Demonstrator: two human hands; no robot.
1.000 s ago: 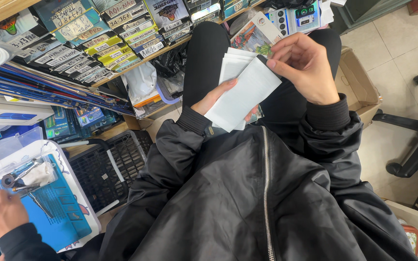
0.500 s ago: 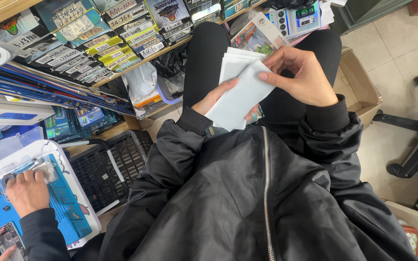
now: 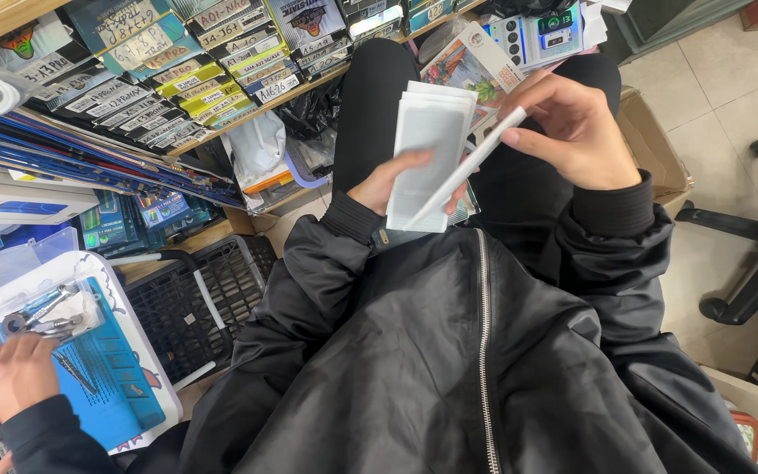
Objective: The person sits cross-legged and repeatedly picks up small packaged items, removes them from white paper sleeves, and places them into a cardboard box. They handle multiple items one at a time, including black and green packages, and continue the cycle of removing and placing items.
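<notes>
Shelf and floor around my lap

The wooden shelf [image 3: 247,112] ahead of me carries rows of labelled packets [image 3: 221,61]; a black basket [image 3: 212,303] and a cardboard box [image 3: 660,149] sit on the tiled floor [image 3: 730,79].

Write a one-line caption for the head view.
Left hand holds stack of white packets; right hand lifts one packet off.

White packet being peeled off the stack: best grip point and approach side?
Pinch the top packet at its far upper end, coming from the right, as the right hand does. It stands edge-on, lifted off the stack there; its lower end lies against the left hand.
</notes>
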